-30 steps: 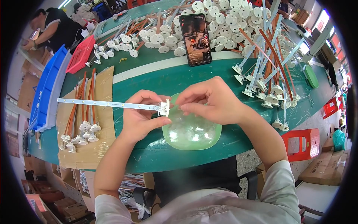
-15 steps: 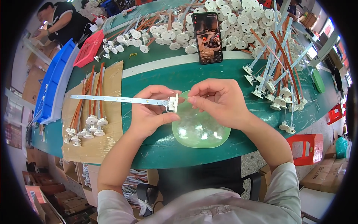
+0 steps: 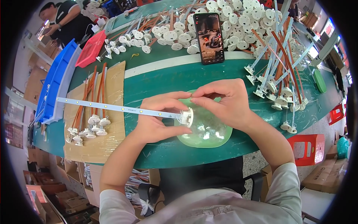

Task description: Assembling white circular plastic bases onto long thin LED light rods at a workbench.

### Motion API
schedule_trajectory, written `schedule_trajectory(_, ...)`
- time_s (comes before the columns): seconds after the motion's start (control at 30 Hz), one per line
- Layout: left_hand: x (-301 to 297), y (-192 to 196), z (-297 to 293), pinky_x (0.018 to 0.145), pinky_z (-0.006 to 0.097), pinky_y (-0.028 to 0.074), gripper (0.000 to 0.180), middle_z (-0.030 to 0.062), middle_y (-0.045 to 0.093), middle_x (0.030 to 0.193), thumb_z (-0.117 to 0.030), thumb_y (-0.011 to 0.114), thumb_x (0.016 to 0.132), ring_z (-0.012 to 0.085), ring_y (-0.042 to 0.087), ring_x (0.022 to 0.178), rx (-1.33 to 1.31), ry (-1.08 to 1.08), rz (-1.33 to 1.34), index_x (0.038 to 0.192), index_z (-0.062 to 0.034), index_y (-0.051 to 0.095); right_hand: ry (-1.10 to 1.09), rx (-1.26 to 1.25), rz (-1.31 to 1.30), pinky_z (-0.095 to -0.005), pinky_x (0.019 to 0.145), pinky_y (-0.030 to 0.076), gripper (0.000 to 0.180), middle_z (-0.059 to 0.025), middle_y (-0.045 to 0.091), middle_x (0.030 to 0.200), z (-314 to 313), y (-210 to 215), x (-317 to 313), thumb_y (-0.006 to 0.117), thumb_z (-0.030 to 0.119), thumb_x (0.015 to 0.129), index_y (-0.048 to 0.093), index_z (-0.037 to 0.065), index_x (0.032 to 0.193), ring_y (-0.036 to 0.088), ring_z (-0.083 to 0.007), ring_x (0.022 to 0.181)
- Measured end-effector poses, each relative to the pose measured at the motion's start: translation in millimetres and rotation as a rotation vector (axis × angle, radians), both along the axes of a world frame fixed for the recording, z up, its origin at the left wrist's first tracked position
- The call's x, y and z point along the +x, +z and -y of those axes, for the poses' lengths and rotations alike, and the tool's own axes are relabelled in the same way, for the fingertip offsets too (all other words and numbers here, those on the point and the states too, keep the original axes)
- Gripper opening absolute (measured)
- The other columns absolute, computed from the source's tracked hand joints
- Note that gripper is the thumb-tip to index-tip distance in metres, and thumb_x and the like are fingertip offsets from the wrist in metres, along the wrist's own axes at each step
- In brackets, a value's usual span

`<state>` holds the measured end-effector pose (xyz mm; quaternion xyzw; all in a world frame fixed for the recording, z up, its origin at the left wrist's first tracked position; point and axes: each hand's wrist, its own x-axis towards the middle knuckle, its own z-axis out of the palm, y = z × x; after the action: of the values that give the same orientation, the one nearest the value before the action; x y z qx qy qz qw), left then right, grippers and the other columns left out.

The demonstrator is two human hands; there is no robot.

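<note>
Left hand [image 3: 158, 119] sat dead centre, curled narrow around the round white cap [image 3: 187, 117] at the end of a long white LED strip [image 3: 112, 108], thumb below, fingers over the top. Held the strip pretty much level, running off toward 9 o'clock across the table. Right hand [image 3: 227, 102] was just at 2 o'clock of the left one, fingertips pinched tight together right over that cap, touching or nearly touching it; couldn't tell what, if anything, was squeezed between them, too small. Both hands hovered over a shallow translucent green dish [image 3: 216, 132] parked at the near edge of the green table [image 3: 156, 80].

Further out at 9 o'clock: a sheet of brown cardboard [image 3: 112, 142] with a bundle of finished strips [image 3: 89, 112] lying on it, orange-backed, white caps pointing toward the near edge. Past that, still 9 to 10 o'clock, a blue bin [image 3: 56, 80] and a red basket [image 3: 90, 49].

At 12 o'clock lay a smartphone [image 3: 209, 37] flat on the table, screen lit. Behind it, a big heap of loose white caps [image 3: 179, 35]. At 2 to 3 o'clock, a messy pile of capped strips [image 3: 279, 63], white and orange, crossed over each other. Another person [image 3: 61, 18] in dark clothes way off at 10 o'clock.
</note>
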<state>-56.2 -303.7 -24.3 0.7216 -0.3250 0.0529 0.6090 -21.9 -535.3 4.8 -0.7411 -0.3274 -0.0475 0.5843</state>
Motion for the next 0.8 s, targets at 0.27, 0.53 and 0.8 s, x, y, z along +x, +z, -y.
schedule_trajectory(0.27, -2.0, 3.5, 1.1, 0.084, 0.034, 0.063, 0.063, 0.0178, 0.068, 0.127, -0.013, 0.096, 0.062, 0.0223, 0.075, 0.095, 0.028, 0.034, 0.037, 0.119, -0.0041, 0.071, 0.001, -0.052, 0.09, -0.024, 0.064, 0.056, 0.003, -0.0079, 0.076, 0.079, 0.4, 4.4, -5.6, 0.077, 0.001, 0.083, 0.075, -0.001, 0.086, 0.07, -0.0116, 0.067)
schedule_trajectory(0.53, -0.3, 6.0, -1.0, 0.082, 0.034, 0.06, 0.05, 0.0195, 0.072, 0.119, -0.019, 0.095, 0.063, 0.0269, 0.075, 0.095, 0.221, 0.054, 0.207, 0.107, -0.0037, 0.076, -0.004, -0.024, 0.009, -0.0235, 0.062, 0.055, 0.004, -0.0083, 0.075, 0.076, -0.2, 4.9, -7.5, 0.078, 0.002, 0.082, 0.077, 0.0, 0.085, 0.069, -0.0106, 0.065)
schedule_trajectory(0.8, 0.6, 0.0, -0.1, 0.08, 0.033, 0.061, 0.052, 0.0185, 0.073, 0.116, -0.016, 0.094, 0.063, 0.0255, 0.074, 0.094, 0.113, 0.079, 0.158, 0.108, -0.0008, 0.075, -0.025, -0.048, 0.158, -0.0252, 0.06, 0.054, 0.006, -0.0099, 0.075, 0.077, 2.3, 0.2, -4.4, 0.077, 0.001, 0.081, 0.078, 0.001, 0.087, 0.069, -0.0145, 0.063)
